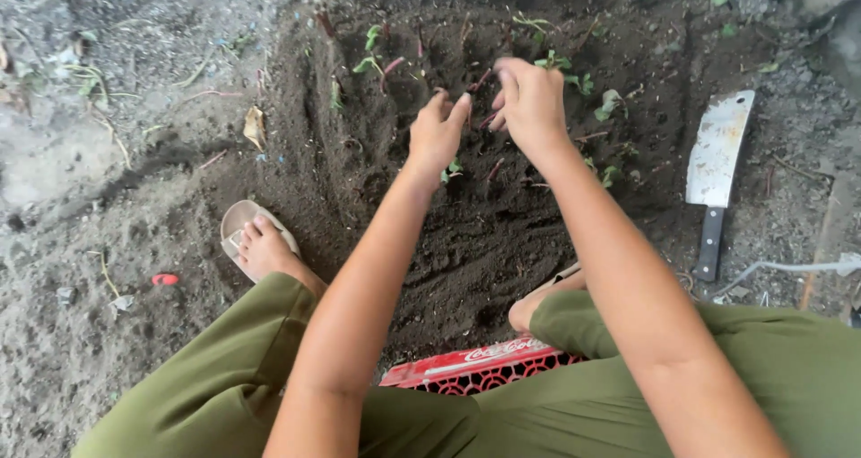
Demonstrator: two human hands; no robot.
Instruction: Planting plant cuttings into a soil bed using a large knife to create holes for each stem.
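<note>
A small seedling (482, 81) with a thin reddish stem stands nearly upright in the dark, loose soil bed (484, 243), close to the bed's far edge and about midway across it. Its stem shows between the fingertips of the left hand (437, 135) and the right hand (531, 104), both of which touch or pinch it low down. Its leaves are hidden behind the fingers. The soil around its base is crumbly and freshly worked.

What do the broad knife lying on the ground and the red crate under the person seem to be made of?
The broad cleaver looks like steel: a dull grey blade, spotted and worn, with a dark handle, perhaps wood or plastic. The red lattice crate looks like moulded plastic, glossy, with regular openings.
</note>
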